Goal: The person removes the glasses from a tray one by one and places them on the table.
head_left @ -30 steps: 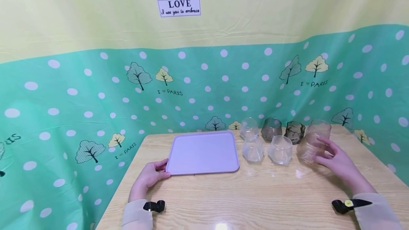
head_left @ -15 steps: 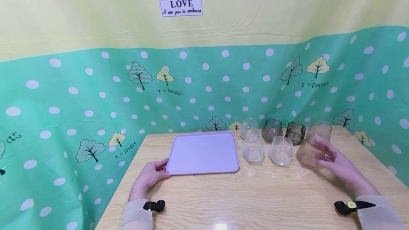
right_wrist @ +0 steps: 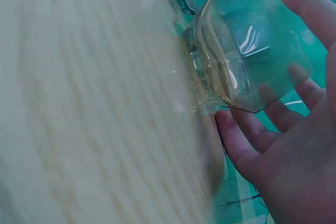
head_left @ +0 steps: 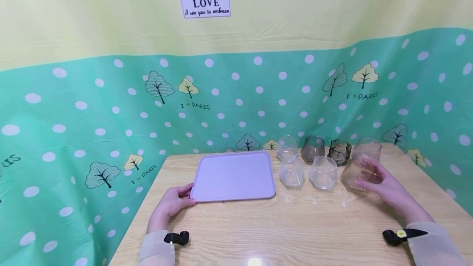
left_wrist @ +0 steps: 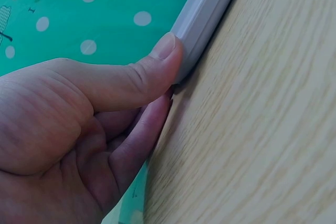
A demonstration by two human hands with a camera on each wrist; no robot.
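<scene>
In the head view my left hand [head_left: 173,203] grips the near left corner of a lilac tray [head_left: 234,175] lying on the table. The left wrist view shows the thumb on the tray's rim [left_wrist: 202,17] and the fingers below it. My right hand [head_left: 388,188] is around an amber drinking glass [head_left: 352,177] at the front right of a group of glasses. In the right wrist view the fingers are spread beside and behind this angular glass [right_wrist: 247,51], and the thumb lies near its upper edge, seemingly apart from it. The glass appears upright on the table.
Left of the amber glass stand two clear glasses [head_left: 323,173]. Behind them are another clear glass [head_left: 287,147], a grey glass [head_left: 313,150], a dark rippled glass [head_left: 339,153] and a pinkish glass [head_left: 368,147]. A patterned curtain [head_left: 221,81] hangs behind the wooden table [head_left: 251,229].
The right thumb has moved left across the amber glass, and the gap between thumb and fingers looks wider. The left hand and tray stay in place. The head view has shifted slightly.
</scene>
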